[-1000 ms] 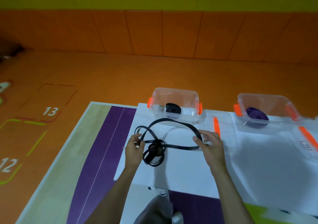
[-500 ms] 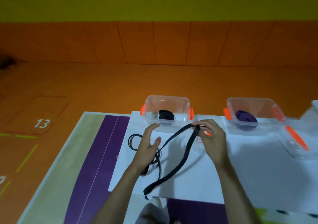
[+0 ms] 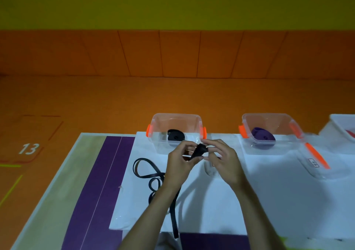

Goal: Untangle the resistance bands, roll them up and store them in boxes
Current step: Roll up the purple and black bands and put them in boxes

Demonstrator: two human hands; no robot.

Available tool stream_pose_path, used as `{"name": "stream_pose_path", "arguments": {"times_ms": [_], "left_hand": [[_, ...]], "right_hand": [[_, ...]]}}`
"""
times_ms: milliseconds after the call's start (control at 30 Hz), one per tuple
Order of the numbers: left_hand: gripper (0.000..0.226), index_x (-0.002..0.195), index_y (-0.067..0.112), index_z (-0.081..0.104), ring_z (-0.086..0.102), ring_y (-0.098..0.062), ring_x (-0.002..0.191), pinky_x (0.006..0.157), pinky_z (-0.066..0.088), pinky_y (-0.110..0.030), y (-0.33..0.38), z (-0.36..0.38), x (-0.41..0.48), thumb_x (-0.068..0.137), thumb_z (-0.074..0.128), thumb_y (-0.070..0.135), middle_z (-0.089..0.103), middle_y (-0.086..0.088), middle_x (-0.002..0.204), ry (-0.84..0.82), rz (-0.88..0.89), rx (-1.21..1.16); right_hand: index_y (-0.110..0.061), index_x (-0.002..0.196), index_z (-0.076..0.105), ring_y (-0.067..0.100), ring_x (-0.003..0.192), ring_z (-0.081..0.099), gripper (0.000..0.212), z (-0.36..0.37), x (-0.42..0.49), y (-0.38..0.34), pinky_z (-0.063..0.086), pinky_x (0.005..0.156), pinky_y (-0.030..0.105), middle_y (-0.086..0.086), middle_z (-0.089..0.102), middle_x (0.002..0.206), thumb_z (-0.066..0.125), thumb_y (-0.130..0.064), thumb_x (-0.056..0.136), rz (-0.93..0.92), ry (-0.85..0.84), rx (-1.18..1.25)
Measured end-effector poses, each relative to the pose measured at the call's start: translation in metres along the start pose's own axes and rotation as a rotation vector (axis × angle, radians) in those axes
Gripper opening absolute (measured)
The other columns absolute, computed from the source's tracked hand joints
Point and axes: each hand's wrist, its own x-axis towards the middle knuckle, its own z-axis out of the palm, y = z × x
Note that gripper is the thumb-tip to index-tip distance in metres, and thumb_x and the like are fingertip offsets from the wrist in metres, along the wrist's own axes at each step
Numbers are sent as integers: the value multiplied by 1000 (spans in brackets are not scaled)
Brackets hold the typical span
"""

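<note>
The black band [image 3: 199, 150] has its folded end raised just above the bench [image 3: 57, 192], in front of a clear box [image 3: 175, 114] holding 1 black roll [image 3: 175, 136]. The left hand [image 3: 177, 165] and right hand [image 3: 223, 161] both pinch that end, their fingers [image 3: 189, 144] curled close. The rest of the band trails in loops over the white sheet [image 3: 211, 207].

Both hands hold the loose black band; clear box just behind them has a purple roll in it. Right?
No. Head view: the clear box behind the left hand and right hand has a black roll in it; the purple roll is in the neighbouring box. Loose black band: correct.
</note>
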Motion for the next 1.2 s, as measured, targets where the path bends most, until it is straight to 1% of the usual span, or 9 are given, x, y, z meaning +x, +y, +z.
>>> {"name": "stream_pose_path", "arguments": {"times_ms": [133, 333, 400, 500, 667, 833, 900, 1033, 1200], "left_hand": [[35, 108, 31, 68, 70, -7, 88, 76, 54, -17, -2, 5, 6, 85, 88, 14, 74, 15, 91, 28, -22, -53], [25, 102, 24, 72, 72, -10, 89, 81, 57, -21, -7, -9, 16, 86, 89, 16, 78, 4, 95, -70, -84, -207], [19, 97, 26, 72, 71, -13, 87, 80, 57, -24, -7, -11, 21, 89, 85, 16, 76, 3, 92, -61, -65, -175], [14, 94, 28, 70, 73, -17, 91, 83, 60, -31, -9, -9, 26, 92, 83, 21, 77, 5, 95, -46, -42, -118], [8, 103, 27, 70, 73, -19, 101, 93, 59, -34, -8, -8, 35, 99, 76, 24, 77, 7, 103, -132, -18, -126], [5, 100, 22, 75, 68, -23, 92, 85, 55, -27, -3, -17, 50, 96, 79, 22, 70, -11, 92, -106, -53, -201], [7, 99, 24, 79, 70, -22, 93, 85, 56, -28, -1, -18, 53, 94, 81, 20, 74, -7, 93, -59, -71, -233], [12, 102, 24, 82, 74, -12, 99, 90, 55, -21, 4, -17, 57, 93, 81, 15, 80, 4, 99, 28, -31, -261], [9, 93, 16, 76, 68, -6, 82, 77, 52, -17, 5, -9, 59, 89, 85, 16, 73, 7, 85, 67, -30, -297]], "right_hand": [[-34, 119, 79, 14, 92, 65, 29, 0, 11, 0, 58, 78, 33, -12, 65, 101, 78, -16, 95, -4, 16, -23], [-38, 117, 78, 20, 96, 72, 37, -13, 26, 2, 63, 85, 38, -7, 71, 104, 70, -7, 99, -42, -37, -15], [-44, 114, 76, 17, 99, 73, 40, -12, 30, 2, 62, 84, 31, -11, 74, 106, 72, -8, 97, -10, -62, -19], [-37, 108, 74, 15, 97, 74, 25, -11, 36, 1, 60, 80, 27, -8, 77, 105, 78, -18, 93, 8, -64, 1], [-26, 90, 74, 22, 93, 76, 12, -7, 51, 2, 63, 86, 51, -1, 76, 97, 81, -16, 93, -7, 48, 65], [-17, 89, 73, 29, 98, 77, 12, -7, 60, 4, 63, 85, 58, 4, 75, 105, 81, -9, 91, 9, 44, 160], [-19, 89, 73, 25, 98, 78, 14, -10, 62, 4, 64, 86, 53, 2, 77, 100, 81, -9, 91, 13, 28, 137], [-29, 94, 81, 14, 94, 78, 12, -13, 63, 5, 60, 80, 25, -6, 81, 97, 85, -19, 89, -11, -11, 32], [-23, 76, 75, 16, 90, 79, 17, -3, 66, 3, 59, 81, 21, 0, 82, 89, 90, -18, 81, 11, 36, 87]]}}
